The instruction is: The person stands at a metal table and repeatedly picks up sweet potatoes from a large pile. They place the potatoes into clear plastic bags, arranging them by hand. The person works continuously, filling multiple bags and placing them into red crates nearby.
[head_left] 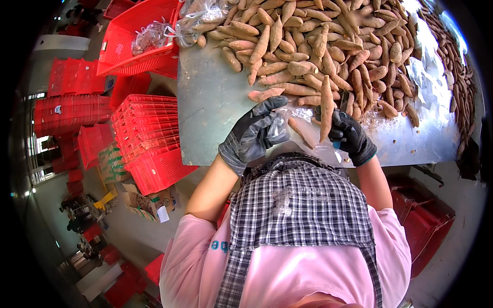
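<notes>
My left hand, in a grey-black glove, grips one side of a clear plastic bag at the table's near edge. A slim sweet potato lies slanted at the bag, apparently inside it. My right hand, gloved alike, closes on a long sweet potato that stands nearly upright in the picture, just right of the slanted one. Part of the right fingers is hidden behind it. Just beyond both hands spreads a big heap of sweet potatoes.
The metal table ends close to my checked apron. Filled clear bags lie at its far left corner. Left of it stand a red crate holding a bag and stacked red crates. Another red crate is at lower right.
</notes>
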`<move>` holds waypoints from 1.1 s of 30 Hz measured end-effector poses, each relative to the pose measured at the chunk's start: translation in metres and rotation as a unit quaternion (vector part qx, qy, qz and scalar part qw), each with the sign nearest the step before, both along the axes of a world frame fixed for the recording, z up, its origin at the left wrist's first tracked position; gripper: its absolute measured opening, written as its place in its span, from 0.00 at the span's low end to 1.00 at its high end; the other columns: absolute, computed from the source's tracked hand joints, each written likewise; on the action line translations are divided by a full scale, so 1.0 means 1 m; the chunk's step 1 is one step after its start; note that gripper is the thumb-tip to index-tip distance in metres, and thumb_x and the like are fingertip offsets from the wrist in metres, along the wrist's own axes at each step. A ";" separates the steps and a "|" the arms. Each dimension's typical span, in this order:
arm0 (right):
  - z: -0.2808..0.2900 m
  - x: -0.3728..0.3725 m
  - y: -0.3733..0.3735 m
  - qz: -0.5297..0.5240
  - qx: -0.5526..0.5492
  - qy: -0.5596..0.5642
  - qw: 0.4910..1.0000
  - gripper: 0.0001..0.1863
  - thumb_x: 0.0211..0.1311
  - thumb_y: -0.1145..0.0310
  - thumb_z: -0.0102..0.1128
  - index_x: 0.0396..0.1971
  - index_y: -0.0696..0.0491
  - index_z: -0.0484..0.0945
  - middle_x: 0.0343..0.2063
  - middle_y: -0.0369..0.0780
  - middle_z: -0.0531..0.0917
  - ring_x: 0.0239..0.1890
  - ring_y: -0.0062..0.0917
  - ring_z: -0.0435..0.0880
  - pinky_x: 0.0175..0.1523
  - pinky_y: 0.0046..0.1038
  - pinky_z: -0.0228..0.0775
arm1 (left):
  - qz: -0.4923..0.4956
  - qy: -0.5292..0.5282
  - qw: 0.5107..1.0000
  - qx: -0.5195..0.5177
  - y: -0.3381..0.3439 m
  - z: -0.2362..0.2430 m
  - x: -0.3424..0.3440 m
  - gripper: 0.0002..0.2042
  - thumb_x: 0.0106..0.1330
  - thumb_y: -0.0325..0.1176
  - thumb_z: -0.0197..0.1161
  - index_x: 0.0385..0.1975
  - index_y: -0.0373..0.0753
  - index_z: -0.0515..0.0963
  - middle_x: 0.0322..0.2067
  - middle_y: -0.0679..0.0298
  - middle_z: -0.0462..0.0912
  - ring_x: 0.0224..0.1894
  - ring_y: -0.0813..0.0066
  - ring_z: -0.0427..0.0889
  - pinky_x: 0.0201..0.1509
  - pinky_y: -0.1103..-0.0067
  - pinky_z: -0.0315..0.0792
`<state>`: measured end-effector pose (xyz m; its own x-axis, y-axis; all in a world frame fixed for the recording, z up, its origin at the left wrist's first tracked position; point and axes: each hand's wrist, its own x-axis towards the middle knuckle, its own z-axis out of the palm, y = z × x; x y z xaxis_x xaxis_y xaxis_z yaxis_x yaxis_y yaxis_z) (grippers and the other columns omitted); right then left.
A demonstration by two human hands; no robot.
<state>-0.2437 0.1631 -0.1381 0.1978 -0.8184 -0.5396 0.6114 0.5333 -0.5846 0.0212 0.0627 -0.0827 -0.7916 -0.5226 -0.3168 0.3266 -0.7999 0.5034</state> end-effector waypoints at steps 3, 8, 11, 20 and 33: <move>-0.001 0.003 -0.001 0.002 -0.005 -0.014 1.000 0.13 0.64 0.55 0.50 0.37 0.50 0.70 0.17 0.26 0.64 0.15 0.08 0.58 0.18 0.12 0.48 | 0.007 0.040 0.998 -0.048 0.003 -0.016 0.005 0.28 0.59 0.26 0.57 0.61 0.36 0.56 0.52 0.58 0.69 0.50 0.69 0.74 0.50 0.73 0.74; -0.002 0.009 0.005 -0.022 -0.014 -0.014 1.000 0.13 0.64 0.56 0.50 0.37 0.50 0.70 0.17 0.26 0.64 0.15 0.08 0.58 0.18 0.12 0.48 | -0.051 -0.054 0.996 -0.041 -0.001 0.022 -0.007 0.32 0.50 0.23 0.65 0.56 0.34 0.59 0.51 0.57 0.69 0.51 0.67 0.73 0.54 0.71 0.70; 0.007 0.008 0.007 -0.002 -0.018 -0.016 1.000 0.14 0.64 0.56 0.50 0.39 0.52 0.70 0.17 0.26 0.64 0.15 0.08 0.58 0.18 0.12 0.48 | -0.003 -0.108 0.988 -0.112 -0.002 0.013 0.000 0.28 0.53 0.24 0.62 0.55 0.35 0.62 0.47 0.57 0.72 0.47 0.67 0.76 0.52 0.69 0.72; 0.027 0.017 0.005 0.022 -0.054 -0.010 0.998 0.21 0.65 0.56 0.47 0.47 0.59 0.70 0.16 0.28 0.65 0.14 0.08 0.58 0.17 0.11 0.46 | -0.016 0.045 0.996 0.076 0.005 -0.001 0.001 0.22 0.64 0.27 0.51 0.59 0.40 0.59 0.51 0.62 0.70 0.43 0.82 0.73 0.37 0.86 0.72; 0.044 0.014 -0.001 -0.087 -0.203 0.445 0.868 0.14 0.58 0.73 0.52 0.45 0.51 0.74 0.26 0.33 0.79 0.26 0.23 0.78 0.28 0.23 0.70 | 0.021 -0.268 0.855 -0.444 0.012 -0.024 -0.064 0.15 0.57 0.30 0.64 0.42 0.34 0.72 0.34 0.64 0.79 0.36 0.78 0.77 0.42 0.82 0.72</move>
<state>-0.2297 0.1621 -0.0945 -0.2954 -0.9524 -0.0749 -0.1272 0.1169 -0.9850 -0.0424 0.0743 -0.1064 -0.6314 -0.7700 -0.0921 -0.1228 -0.0181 0.9923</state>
